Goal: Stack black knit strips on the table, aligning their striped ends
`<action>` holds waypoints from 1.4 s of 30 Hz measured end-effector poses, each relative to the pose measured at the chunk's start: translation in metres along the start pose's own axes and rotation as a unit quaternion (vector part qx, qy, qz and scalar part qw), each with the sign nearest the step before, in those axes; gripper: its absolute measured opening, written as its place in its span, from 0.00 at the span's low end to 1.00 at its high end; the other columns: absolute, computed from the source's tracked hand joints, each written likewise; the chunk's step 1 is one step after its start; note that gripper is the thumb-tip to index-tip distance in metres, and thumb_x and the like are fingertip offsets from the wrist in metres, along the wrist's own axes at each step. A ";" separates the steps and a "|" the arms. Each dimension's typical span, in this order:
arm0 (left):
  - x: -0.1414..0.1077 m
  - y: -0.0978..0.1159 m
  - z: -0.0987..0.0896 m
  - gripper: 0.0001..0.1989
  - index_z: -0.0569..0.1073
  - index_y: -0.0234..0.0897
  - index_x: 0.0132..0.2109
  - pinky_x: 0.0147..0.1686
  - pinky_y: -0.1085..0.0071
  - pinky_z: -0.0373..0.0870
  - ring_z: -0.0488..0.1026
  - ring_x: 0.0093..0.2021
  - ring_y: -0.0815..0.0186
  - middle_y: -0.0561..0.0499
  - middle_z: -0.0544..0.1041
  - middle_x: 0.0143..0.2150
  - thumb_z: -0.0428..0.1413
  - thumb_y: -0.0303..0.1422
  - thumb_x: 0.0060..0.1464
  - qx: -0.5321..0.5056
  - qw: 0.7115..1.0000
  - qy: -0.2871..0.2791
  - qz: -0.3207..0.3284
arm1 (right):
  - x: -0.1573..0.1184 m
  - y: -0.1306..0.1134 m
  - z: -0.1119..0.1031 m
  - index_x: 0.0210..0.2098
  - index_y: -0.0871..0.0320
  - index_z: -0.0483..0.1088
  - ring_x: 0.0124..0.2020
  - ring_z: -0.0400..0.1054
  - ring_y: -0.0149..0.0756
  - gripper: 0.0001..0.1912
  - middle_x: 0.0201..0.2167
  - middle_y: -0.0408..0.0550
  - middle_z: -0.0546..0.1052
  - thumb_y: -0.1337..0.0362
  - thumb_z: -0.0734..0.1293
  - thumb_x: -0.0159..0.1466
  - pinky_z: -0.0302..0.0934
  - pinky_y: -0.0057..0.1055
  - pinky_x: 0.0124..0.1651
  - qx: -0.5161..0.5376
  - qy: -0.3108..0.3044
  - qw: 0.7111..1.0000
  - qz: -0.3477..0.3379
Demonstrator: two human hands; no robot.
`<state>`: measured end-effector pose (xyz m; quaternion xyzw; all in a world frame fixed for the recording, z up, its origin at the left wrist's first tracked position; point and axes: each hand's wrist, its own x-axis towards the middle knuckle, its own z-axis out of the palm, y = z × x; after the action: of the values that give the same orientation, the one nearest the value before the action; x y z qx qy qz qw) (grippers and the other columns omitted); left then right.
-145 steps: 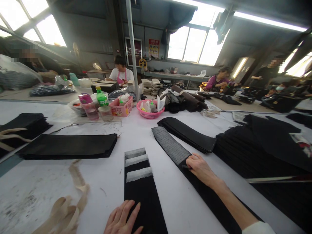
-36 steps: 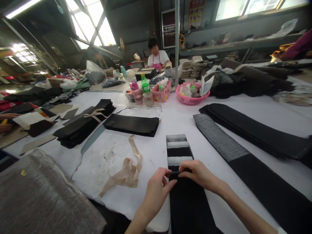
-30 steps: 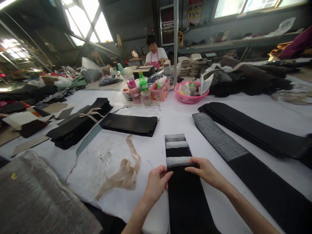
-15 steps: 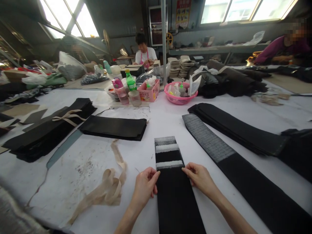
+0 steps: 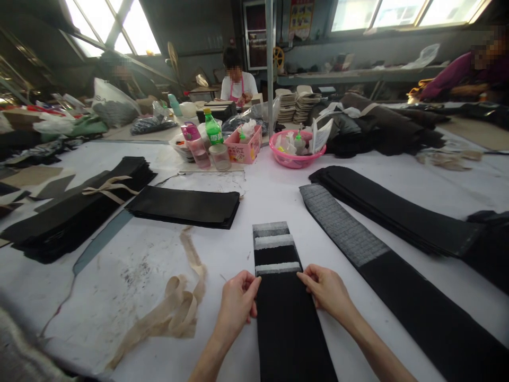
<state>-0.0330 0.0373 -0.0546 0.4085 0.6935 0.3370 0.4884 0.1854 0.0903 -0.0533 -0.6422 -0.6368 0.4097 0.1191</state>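
Fingers of both hands pinching black strip's edges.

Daylight glares through 2 metal-framed window areas, the left window burned nearly to plain white and the right window keeping faint detail. Around them, the dark grey back wall sits dim and hazy. The white tabletop is evenly and moderately lit, with soft, weak shadows. The long black strip with pale bands shows little surface texture; the short stack of black rectangular pieces carries a dull sheen. Wide-angle stretching and blur affect the sides, the rough grey fabric especially. Pixelation covers 3 heads.
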 end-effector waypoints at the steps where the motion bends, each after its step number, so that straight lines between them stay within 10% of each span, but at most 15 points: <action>1: 0.001 -0.001 0.000 0.17 0.64 0.38 0.28 0.05 0.82 0.49 0.62 0.09 0.73 0.60 0.64 0.14 0.52 0.46 0.54 -0.001 1.000 0.003 -0.001 | 0.000 -0.001 0.000 0.23 0.55 0.66 0.14 0.66 0.29 0.18 0.15 0.37 0.73 0.52 0.60 0.64 0.54 0.25 0.23 0.000 -0.002 1.000 0.001; 42: 0.007 -0.003 0.004 0.17 0.64 0.39 0.28 0.05 0.79 0.48 0.66 0.09 0.70 0.59 0.66 0.16 0.49 0.47 0.56 0.060 0.998 0.027 0.000 | 0.003 -0.007 0.000 0.23 0.54 0.64 0.14 0.66 0.29 0.20 0.12 0.37 0.71 0.52 0.56 0.67 0.51 0.26 0.24 -0.080 -0.014 0.997 0.014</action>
<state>-0.0311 0.0423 -0.0612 0.4278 0.7256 0.3059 0.4438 0.1800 0.0943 -0.0501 -0.6524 -0.6604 0.3680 0.0524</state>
